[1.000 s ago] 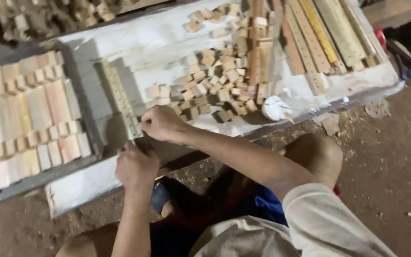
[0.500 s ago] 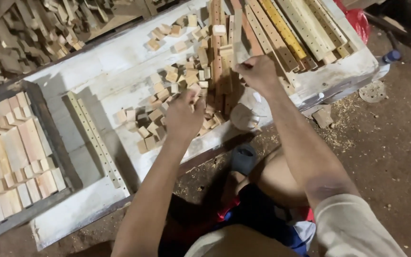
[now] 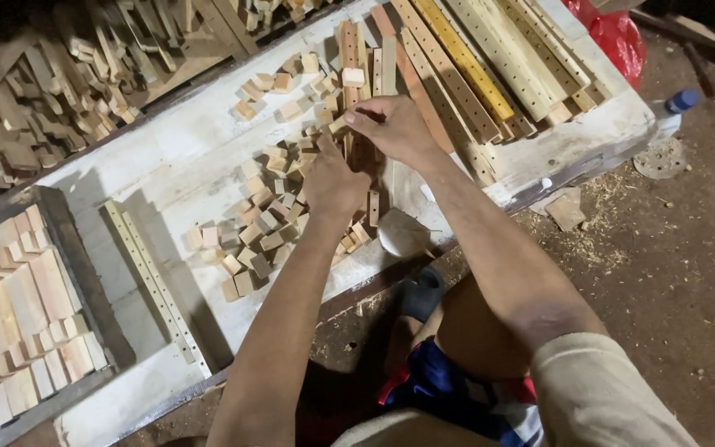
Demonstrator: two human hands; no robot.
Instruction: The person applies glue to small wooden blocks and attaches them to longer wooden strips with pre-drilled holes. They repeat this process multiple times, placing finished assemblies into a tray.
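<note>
Since half a second ago both hands have been brought closer together over the scattered small wooden blocks (image 3: pixel 262 223) on the white board (image 3: pixel 126 157). In the head view, one block (image 3: pixel 338 126) is pinched between the right hand (image 3: pixel 395 128) fingertips, beside the perforated strips (image 3: pixel 357 58). The left hand (image 3: pixel 333 182) is curled among the blocks; its grasp cannot be told. The block is judged light, stiff, best gripped by opposite flat faces.

We count two hands (image 3: pixel 337 178) at dozens of small wooden blocks (image 3: pixel 262 223), one drilled strip (image 3: pixel 155 285) lying apart, one blue-capped bottle (image 3: pixel 672 112), one red bag (image 3: pixel 618 37)
</note>
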